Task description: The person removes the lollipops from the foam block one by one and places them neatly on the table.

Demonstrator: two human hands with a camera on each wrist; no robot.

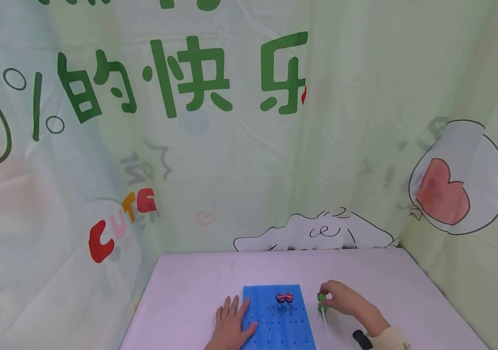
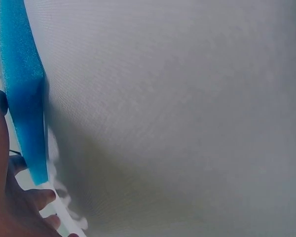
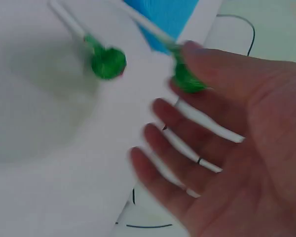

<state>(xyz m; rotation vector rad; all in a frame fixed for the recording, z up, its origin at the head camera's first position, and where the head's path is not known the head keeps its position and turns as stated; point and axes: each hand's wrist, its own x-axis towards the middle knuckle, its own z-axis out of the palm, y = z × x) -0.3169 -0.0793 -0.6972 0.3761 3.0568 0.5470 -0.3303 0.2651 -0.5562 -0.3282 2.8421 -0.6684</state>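
My right hand [image 1: 341, 297] pinches a green-wrapped lollipop [image 3: 187, 79] by its head between thumb and forefinger, with the other fingers spread loosely. A second green lollipop [image 3: 108, 63] lies on the table under that hand, its white stick pointing away from its head. To the left is a blue foam board [image 1: 271, 335] with rows of small holes. Two red-wrapped lollipops [image 1: 289, 297] stand upright side by side in the board, near its far end. My left hand [image 1: 229, 326] rests on the board's left edge with its fingers extended; the left wrist view shows the fingertips by the board's side.
The pale table [image 1: 192, 287] reaches back to a printed curtain [image 1: 249, 184], which also hangs at both sides. A black band [image 1: 362, 339] shows at my right wrist, beside the sleeve [image 1: 391, 339].
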